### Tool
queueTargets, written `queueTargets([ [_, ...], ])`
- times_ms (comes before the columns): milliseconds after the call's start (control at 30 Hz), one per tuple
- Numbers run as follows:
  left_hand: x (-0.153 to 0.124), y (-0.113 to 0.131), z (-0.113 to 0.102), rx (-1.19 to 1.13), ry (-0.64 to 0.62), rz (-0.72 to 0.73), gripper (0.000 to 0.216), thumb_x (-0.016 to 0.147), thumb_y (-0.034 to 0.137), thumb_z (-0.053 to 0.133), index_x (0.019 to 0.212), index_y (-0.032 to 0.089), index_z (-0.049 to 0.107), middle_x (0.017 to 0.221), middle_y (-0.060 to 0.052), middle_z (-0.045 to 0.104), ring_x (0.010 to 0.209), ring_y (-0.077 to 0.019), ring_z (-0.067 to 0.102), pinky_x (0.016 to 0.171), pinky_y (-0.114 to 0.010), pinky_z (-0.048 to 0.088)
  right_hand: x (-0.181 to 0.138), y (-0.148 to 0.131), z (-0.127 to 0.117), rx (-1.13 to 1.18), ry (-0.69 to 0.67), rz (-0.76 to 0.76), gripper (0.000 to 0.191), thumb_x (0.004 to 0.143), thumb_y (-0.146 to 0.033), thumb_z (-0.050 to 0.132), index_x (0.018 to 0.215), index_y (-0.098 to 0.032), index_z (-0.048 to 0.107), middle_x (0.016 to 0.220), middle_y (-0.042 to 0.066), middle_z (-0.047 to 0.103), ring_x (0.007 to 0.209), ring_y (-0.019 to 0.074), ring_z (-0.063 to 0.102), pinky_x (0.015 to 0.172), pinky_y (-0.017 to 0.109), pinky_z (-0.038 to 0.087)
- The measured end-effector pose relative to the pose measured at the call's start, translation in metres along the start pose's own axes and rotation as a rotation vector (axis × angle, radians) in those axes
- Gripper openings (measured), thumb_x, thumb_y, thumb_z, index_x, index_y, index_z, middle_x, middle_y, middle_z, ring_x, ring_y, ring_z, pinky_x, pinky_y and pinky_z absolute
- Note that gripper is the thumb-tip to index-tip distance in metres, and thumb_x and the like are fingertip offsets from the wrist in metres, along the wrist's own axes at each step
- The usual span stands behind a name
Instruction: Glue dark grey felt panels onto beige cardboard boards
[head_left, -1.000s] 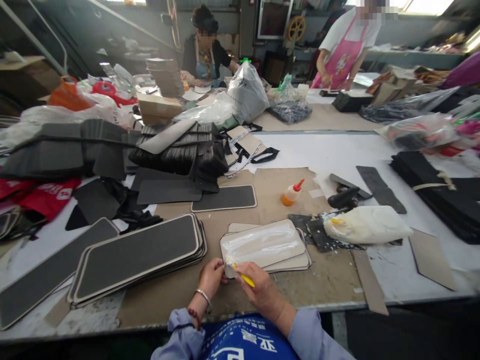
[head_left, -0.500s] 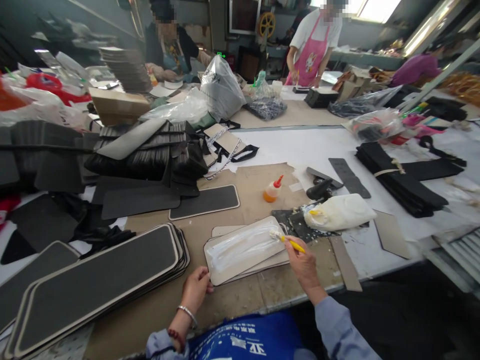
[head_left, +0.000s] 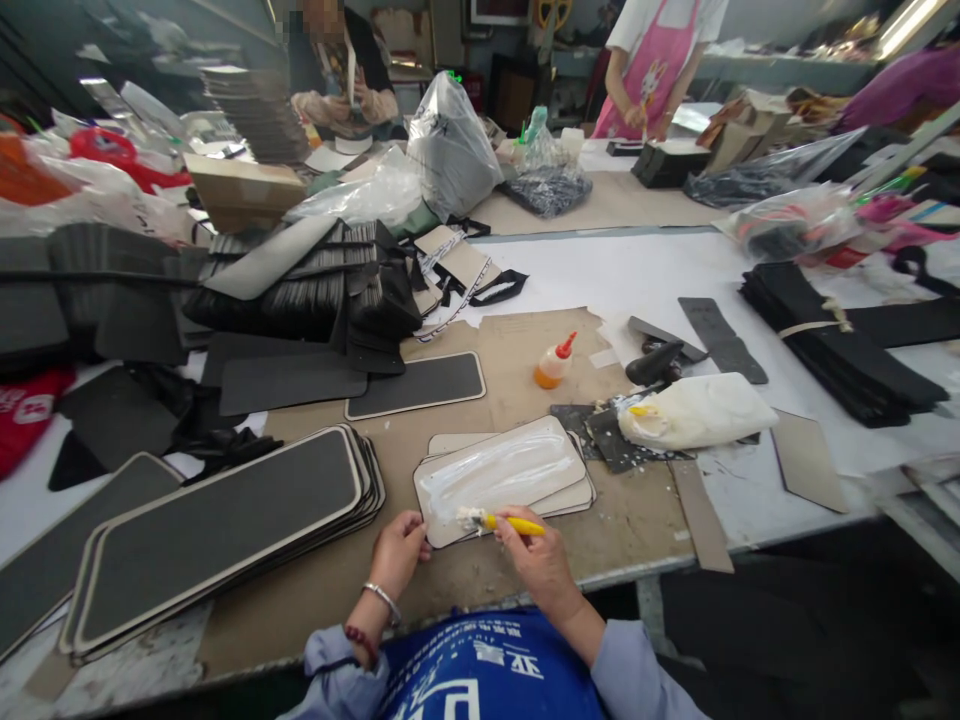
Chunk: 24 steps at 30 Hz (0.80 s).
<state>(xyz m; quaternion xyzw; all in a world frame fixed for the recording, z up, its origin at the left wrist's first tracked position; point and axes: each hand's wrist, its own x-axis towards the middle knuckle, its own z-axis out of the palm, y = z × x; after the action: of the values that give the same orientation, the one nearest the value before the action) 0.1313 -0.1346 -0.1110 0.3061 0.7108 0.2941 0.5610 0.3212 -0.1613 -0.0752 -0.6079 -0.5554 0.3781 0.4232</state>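
Note:
My right hand (head_left: 541, 572) grips a brush (head_left: 516, 524) by its yellow handle. Its white-caked bristles touch the lower left part of a beige rounded panel (head_left: 551, 450), whose top is streaked with wet white glue. At that panel's lower left corner, my left hand (head_left: 400, 552) has its fingers closed on the edge. More beige panels (head_left: 574, 497) lie beneath, slightly fanned out. Right of them, a white plastic container (head_left: 724, 408) lies on its side, cut open and smeared with glue, with something yellow in its mouth.
A stack of dark panels with pale borders (head_left: 225, 535) lies to my left; another such panel (head_left: 420, 385) is farther ahead. A small bottle with a red nozzle (head_left: 554, 363) stands mid-table. Bundled black strips (head_left: 840, 345) lie at right. Two people work across the table.
My right hand has drawn the brush from the panel's upper right end toward its lower left edge. My left hand stays at the corner. The camera view has tilted down slightly.

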Motion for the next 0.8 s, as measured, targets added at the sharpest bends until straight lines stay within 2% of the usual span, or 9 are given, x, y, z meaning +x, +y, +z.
queueTargets([
  [67,0.0,0.001,0.0,0.004,0.002,0.009,0.018,0.048,0.033,0.055,0.054,0.017,0.048,0.04,0.006,0.047,0.038,-0.0092,0.048,0.038,-0.021,0.041,0.004,0.01,-0.013,-0.06,0.041,-0.019,0.019,0.08,-0.031,0.047,0.083,-0.018,0.062,0.077,0.004,0.066,0.07,0.0152,0.062,0.063,0.024,0.051],
  [267,0.0,0.0,-0.001,-0.019,-0.009,0.013,0.019,0.048,0.033,0.057,0.054,0.017,0.049,0.04,0.006,0.047,0.038,-0.0098,0.048,0.039,-0.022,0.041,0.016,0.038,-0.087,-0.385,0.287,-0.113,0.021,0.079,-0.033,0.048,0.084,-0.018,0.062,0.082,0.006,0.066,0.076,0.0175,0.062,0.071,0.03,0.05],
  [400,0.002,-0.001,-0.001,-0.037,-0.005,0.023,0.018,0.048,0.031,0.056,0.054,0.017,0.048,0.039,0.006,0.046,0.037,-0.0096,0.047,0.036,-0.021,0.04,0.026,0.039,-0.113,-0.487,0.343,-0.192,0.02,0.08,-0.032,0.047,0.084,-0.018,0.061,0.081,0.006,0.065,0.074,0.0174,0.061,0.071,0.031,0.05],
  [533,0.004,0.002,0.0,-0.036,0.008,0.027,0.013,0.049,0.026,0.055,0.053,0.017,0.046,0.038,0.007,0.044,0.035,-0.0087,0.044,0.033,-0.02,0.037,0.045,0.038,-0.112,-0.515,0.345,-0.288,0.021,0.082,-0.031,0.045,0.091,-0.018,0.059,0.087,0.007,0.064,0.082,0.0174,0.06,0.076,0.032,0.05],
  [700,0.005,0.005,0.007,-0.031,0.079,-0.021,0.012,0.053,0.016,0.052,0.049,0.018,0.041,0.033,0.009,0.038,0.029,-0.0076,0.04,0.029,-0.018,0.03,0.059,0.055,-0.092,-0.558,0.214,-0.435,0.026,0.084,-0.034,0.04,0.1,-0.02,0.056,0.096,0.007,0.062,0.09,0.0189,0.058,0.081,0.035,0.049],
  [800,0.009,0.003,0.013,-0.002,0.129,-0.059,0.016,0.057,0.013,0.051,0.048,0.019,0.04,0.031,0.01,0.035,0.028,-0.0074,0.038,0.029,-0.017,0.027,0.062,0.067,-0.089,-0.574,0.139,-0.518,0.027,0.083,-0.037,0.042,0.101,-0.021,0.055,0.096,0.005,0.063,0.088,0.0176,0.06,0.08,0.03,0.049],
])
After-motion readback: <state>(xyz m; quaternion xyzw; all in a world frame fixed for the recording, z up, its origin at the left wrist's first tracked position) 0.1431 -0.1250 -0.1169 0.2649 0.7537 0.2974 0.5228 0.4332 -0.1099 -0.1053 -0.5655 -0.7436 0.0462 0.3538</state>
